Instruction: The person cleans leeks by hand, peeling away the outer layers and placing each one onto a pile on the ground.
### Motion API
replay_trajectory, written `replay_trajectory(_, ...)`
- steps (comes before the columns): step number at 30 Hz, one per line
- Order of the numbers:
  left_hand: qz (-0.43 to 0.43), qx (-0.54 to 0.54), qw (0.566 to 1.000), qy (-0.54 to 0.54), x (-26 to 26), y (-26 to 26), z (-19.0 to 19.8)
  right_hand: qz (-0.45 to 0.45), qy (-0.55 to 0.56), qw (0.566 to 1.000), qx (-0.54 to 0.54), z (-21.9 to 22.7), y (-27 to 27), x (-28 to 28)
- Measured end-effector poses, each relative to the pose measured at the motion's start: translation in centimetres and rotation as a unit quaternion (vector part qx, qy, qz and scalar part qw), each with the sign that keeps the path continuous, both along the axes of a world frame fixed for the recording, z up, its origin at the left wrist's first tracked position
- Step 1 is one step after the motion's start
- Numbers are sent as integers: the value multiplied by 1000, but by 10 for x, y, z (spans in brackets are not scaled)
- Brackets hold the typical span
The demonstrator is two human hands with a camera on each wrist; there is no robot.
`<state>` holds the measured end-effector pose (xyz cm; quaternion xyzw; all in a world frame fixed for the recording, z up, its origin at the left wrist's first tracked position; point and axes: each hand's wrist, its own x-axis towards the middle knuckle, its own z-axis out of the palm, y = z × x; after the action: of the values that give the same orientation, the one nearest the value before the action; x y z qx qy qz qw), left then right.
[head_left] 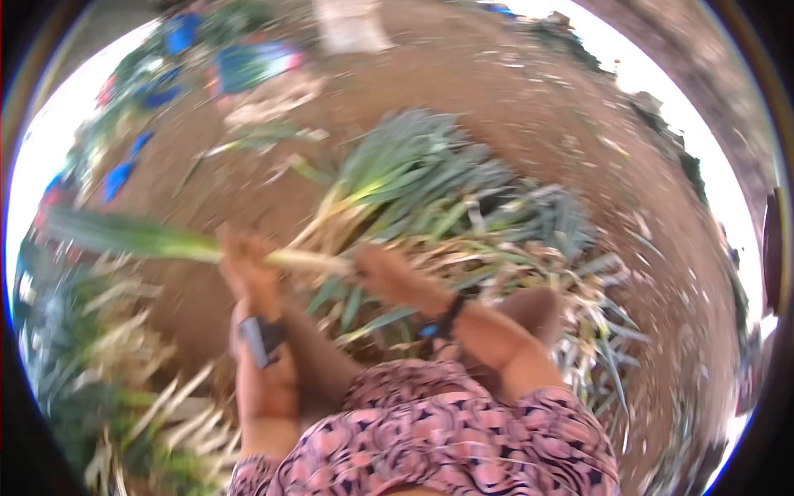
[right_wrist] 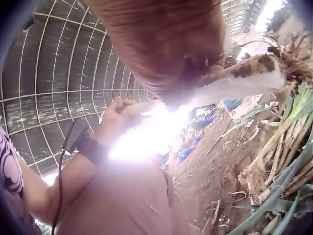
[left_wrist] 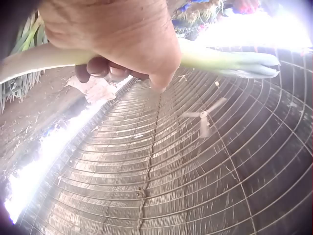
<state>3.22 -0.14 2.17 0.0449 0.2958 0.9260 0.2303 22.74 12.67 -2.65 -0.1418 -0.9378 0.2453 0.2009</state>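
Observation:
A long leek (head_left: 310,261) lies across the front of the body, its green leaves pointing left. The left hand (head_left: 246,263) grips it near where white turns green; in the left wrist view the fingers of that hand (left_wrist: 117,39) curl under the stalk (left_wrist: 210,58). At the root end the right hand (head_left: 385,273) holds the white shank. The right wrist view shows the right hand (right_wrist: 166,49) curled round the shank (right_wrist: 239,88), with brown outer skin and roots beyond it.
A pile of leeks (head_left: 438,174) lies on the brown soil ahead, with loose trimmed leaves (head_left: 595,331) to its right. More leeks and pale stalks (head_left: 124,331) lie at the left. Blue wrappings (head_left: 120,178) and a pale sack (head_left: 351,25) are farther off.

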Motion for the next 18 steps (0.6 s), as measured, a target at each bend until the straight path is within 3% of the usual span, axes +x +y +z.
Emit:
replay_trajectory(1,16,-37,997,60,5,2,4,27,58,998,22,-3,2,0)
replay_trajectory(2,-24,-25,996,82,-8,-3,-7,25,75,995,64,-4,1,5)
replay_trajectory(3,1,-39,997,59,4,-2,12,32,91,990,103,-6,-1,4)
replay_trajectory(5,-10,-11,1000,10,-7,0,2,40,117,981,151,-6,0,8)
replay_trajectory(13,57,-90,991,-80,3,7,3,56,142,966,208,-14,-11,16)
replay_trajectory(18,42,-134,988,-67,-15,11,-25,130,132,970,156,-10,-11,27)
